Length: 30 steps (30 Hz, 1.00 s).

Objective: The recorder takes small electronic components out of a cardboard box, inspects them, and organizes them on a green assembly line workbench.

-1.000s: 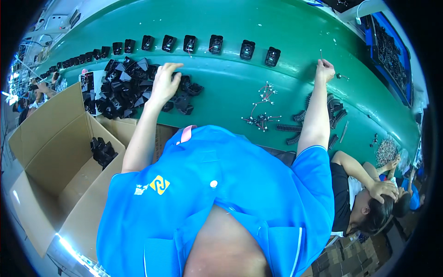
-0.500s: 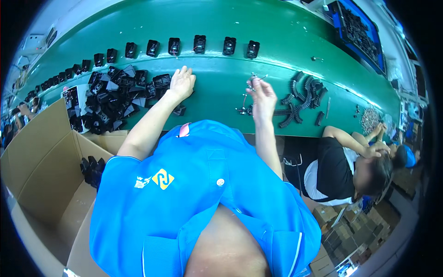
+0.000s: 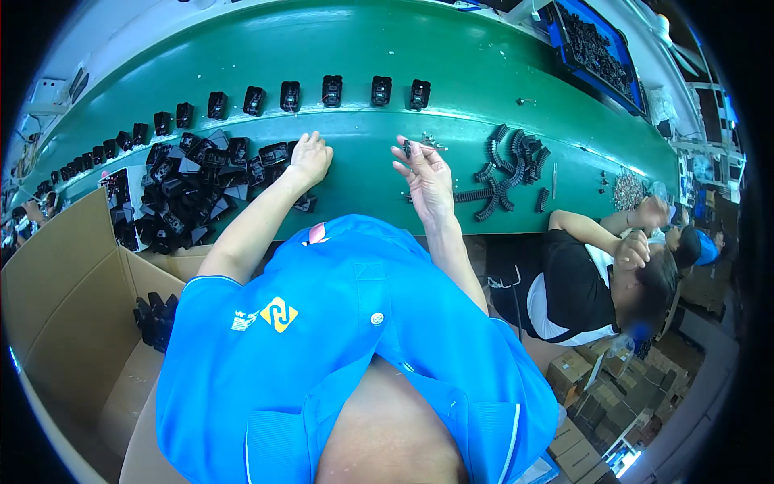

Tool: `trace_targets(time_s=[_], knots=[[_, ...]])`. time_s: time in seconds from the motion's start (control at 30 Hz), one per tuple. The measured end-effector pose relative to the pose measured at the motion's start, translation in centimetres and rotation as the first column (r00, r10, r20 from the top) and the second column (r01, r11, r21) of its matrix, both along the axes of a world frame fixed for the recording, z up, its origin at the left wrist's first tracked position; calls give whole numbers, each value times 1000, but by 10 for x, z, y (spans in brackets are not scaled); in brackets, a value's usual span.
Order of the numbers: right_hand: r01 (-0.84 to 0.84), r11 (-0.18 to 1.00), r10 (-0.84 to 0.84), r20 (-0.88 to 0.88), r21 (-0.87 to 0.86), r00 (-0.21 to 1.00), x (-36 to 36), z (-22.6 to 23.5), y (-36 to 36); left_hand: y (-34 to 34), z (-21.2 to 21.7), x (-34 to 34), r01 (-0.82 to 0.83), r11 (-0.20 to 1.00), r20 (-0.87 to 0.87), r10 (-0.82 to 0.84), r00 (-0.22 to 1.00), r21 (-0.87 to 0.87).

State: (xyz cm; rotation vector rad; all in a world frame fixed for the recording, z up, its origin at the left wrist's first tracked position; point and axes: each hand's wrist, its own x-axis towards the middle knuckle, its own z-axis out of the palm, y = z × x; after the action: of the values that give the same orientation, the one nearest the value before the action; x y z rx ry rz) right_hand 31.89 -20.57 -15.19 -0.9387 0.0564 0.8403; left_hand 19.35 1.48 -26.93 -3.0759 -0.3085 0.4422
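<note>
Small-part handling, apparently: right hand (image 3: 423, 176) pinches a dark piece (image 3: 407, 148) above the green bench (image 3: 363, 165), left hand (image 3: 311, 159) loosely curled by black housings (image 3: 274, 153), hold unclear; next move seemingly calls for steady fingertips.

- Bright blue shirt (image 3: 322, 355), short sleeves (image 3: 205, 306) with pale trim
- Yellow diamond emblem (image 3: 278, 315) on the left
- Ribbed blue collar (image 3: 488, 444), white-edged
- Pale round button (image 3: 376, 319)
- Pink tab (image 3: 317, 233)

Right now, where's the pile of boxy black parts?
In the head view, the pile of boxy black parts lies on the green table, left of centre, beside the left hand.
</note>
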Motion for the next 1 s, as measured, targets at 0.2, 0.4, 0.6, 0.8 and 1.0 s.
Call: trace_targets(time_s=[0.2,0.4,0.6,0.8,1.0], knots=[[-6,1000,6,41,-10,999,-2,2,-5,-6,13,-2,37,999,34,-36,999,-22],[-10,1000,9,41,11,999,-2,-3,-8,-10,5,-2,44,999,-14,-44,999,-17],[-6,1000,7,101,-8,995,1,-8,-10,-5,8,10,-32,980,-25,27,999,-197],[50,998,-29,390,-43,920,3,5,-8,-40,57,49,-209,431,47,512,858,-878],[158,969,74,835,-189,546,-2,27,-1,-80,106,58,-69,-526,-386,522,761,-847]])
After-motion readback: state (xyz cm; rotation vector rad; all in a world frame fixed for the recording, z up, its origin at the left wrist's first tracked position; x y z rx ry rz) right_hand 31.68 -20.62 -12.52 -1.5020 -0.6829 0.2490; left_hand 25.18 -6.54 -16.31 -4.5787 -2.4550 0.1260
